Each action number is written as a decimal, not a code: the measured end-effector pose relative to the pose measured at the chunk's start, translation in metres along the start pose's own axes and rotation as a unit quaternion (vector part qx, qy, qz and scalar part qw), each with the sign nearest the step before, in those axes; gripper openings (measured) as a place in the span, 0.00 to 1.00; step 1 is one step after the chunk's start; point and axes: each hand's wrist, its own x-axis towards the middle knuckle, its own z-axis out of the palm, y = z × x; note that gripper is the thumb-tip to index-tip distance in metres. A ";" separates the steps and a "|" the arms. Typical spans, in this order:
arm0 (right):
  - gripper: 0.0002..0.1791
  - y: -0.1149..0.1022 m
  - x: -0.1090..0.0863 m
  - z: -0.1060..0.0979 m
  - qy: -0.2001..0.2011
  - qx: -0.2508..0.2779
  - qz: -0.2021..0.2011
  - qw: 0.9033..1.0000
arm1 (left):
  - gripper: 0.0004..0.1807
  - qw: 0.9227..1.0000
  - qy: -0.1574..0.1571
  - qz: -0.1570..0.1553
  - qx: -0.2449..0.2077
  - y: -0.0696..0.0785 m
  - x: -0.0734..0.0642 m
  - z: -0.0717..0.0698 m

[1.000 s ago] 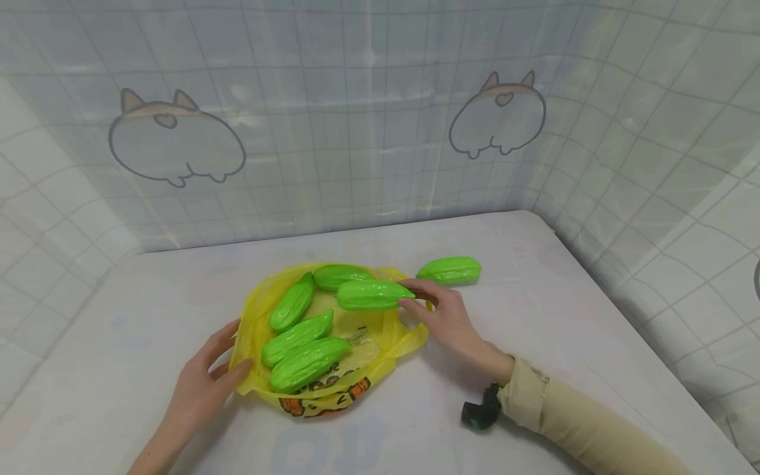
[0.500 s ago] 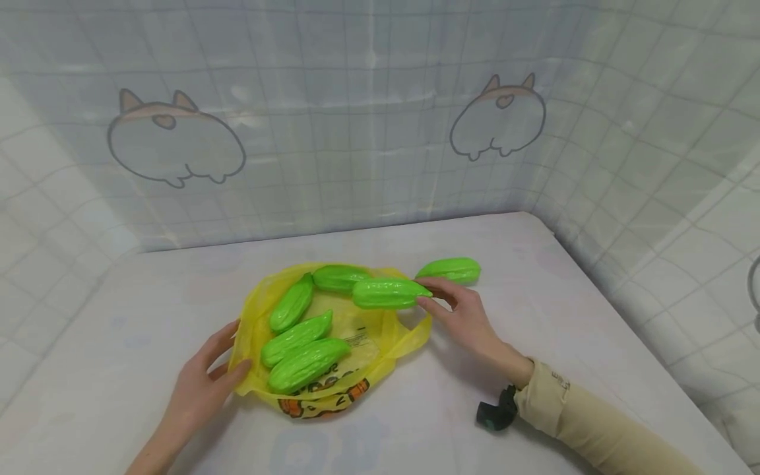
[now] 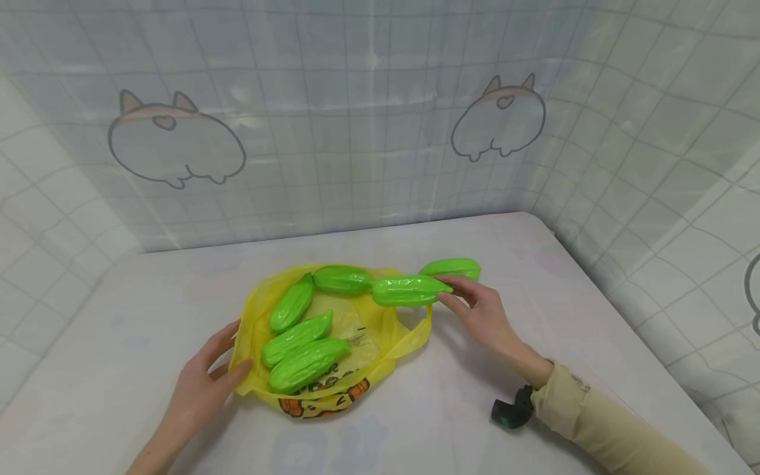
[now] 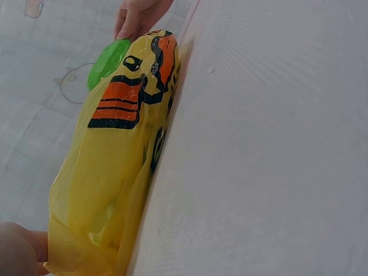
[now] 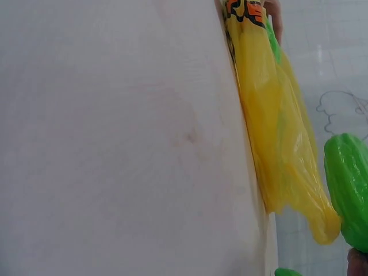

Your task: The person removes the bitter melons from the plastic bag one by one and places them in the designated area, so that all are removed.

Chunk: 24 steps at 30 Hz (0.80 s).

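green gourd (image 3: 406,291): tip between right fingers (image 3: 454,304) (body juts left)

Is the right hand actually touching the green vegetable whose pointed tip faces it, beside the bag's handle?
Touching. The head view shows it: the right hand pinches the pointed tip of the green vegetable between thumb and fingers.

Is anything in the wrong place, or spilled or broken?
Nothing looks spilled or broken. One green gourd lies on the table outside the yellow plastic bag, a bit odd since four others lie inside.
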 end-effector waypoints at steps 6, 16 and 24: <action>0.19 0.002 -0.002 -0.008 0.008 -0.005 0.015 1.000 | 0.39 1.000 0.006 0.006 -0.009 -0.001 0.000 0.000; 0.19 0.004 -0.005 -0.017 0.010 0.008 0.027 1.000 | 0.39 1.000 -0.007 -0.003 0.003 0.001 0.000 -0.001; 0.19 0.007 -0.007 -0.023 0.018 -0.006 0.024 1.000 | 0.39 1.000 0.004 0.006 0.001 0.001 -0.001 0.000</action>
